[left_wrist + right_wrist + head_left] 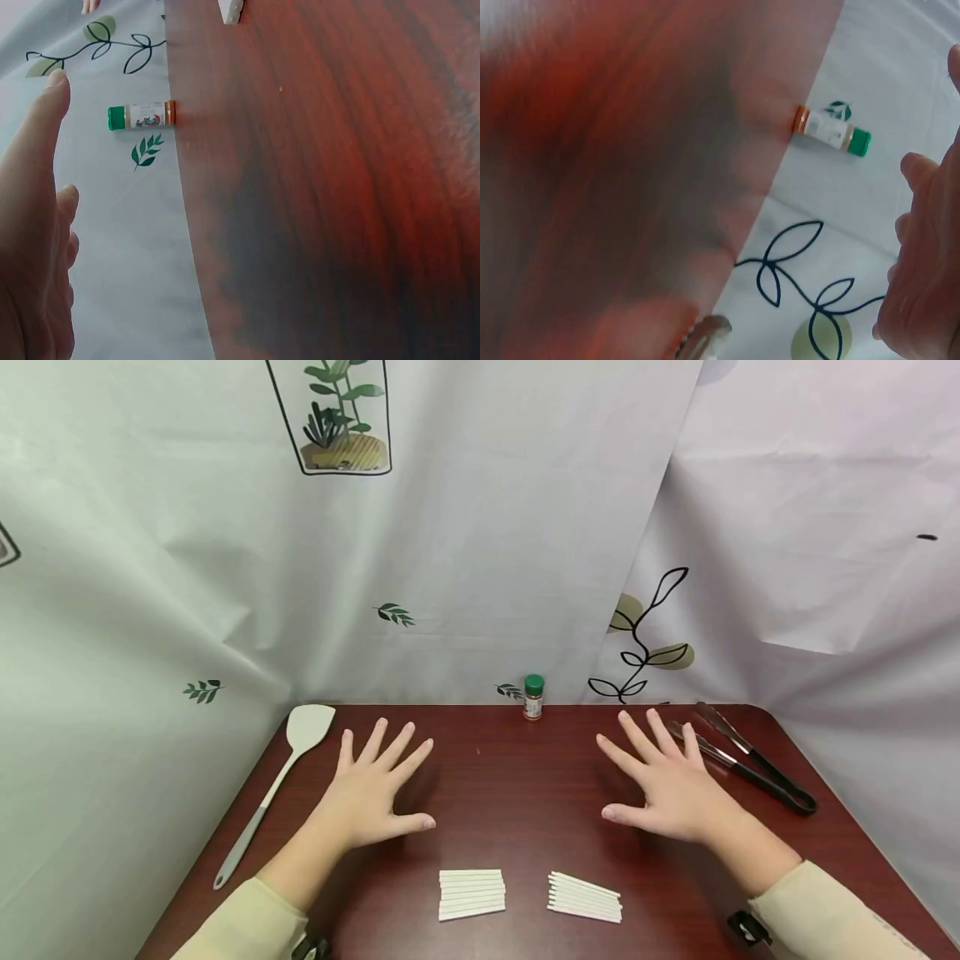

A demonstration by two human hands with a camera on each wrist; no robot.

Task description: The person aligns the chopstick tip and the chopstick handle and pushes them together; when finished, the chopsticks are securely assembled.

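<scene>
My left hand [367,793] hovers over the left half of the table with fingers spread, holding nothing. To its left lies a spatula [308,727] with a white head and a grey handle end. On the other side my right hand [671,789] is likewise spread and holds nothing. Tongs [757,760] with black handles lie just beyond it, partly hidden behind its fingers. Between and nearer than the hands are two flat groups of white sticks, one left [472,894] and one right [585,897]. A small green-capped spice jar [533,697] stands upright at the far edge.
The dark red-brown table [495,810] ends at a pale cloth backdrop [480,552] printed with leaves, which hangs behind it and at both sides. In the left wrist view, the jar [142,115] appears near the table's far edge.
</scene>
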